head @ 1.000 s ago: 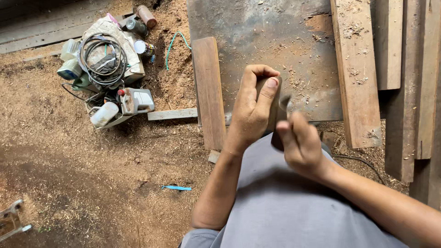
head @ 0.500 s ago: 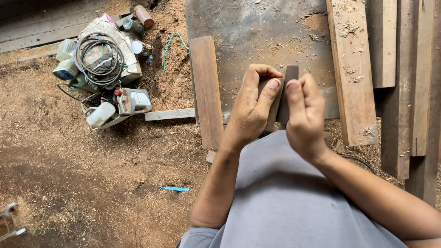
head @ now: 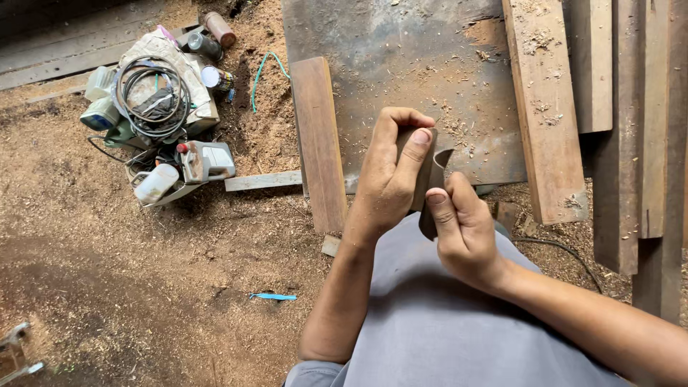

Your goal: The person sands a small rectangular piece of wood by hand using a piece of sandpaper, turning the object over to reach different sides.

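Note:
My left hand (head: 390,175) grips a small dark wooden block (head: 427,166), fingers wrapped over its top, thumb along its side. My right hand (head: 466,229) presses a folded dark sheet, likely sandpaper (head: 433,193), against the block's right face, with the thumb pointing up along it. Both hands are held above my lap in grey cloth (head: 444,322). Most of the block is hidden by my fingers.
A brown plank (head: 317,143) and a dark board (head: 401,64) with shavings lie ahead. Several long planks (head: 545,107) lie at the right. A pile of tools, coiled cable (head: 150,93) and bottles sits at the left on the sawdust floor. A cord (head: 559,247) runs by my right knee.
My right hand has slid down along the block from near its top to a lower position, dragging the dark sheet with it. The left hand keeps the same grip.

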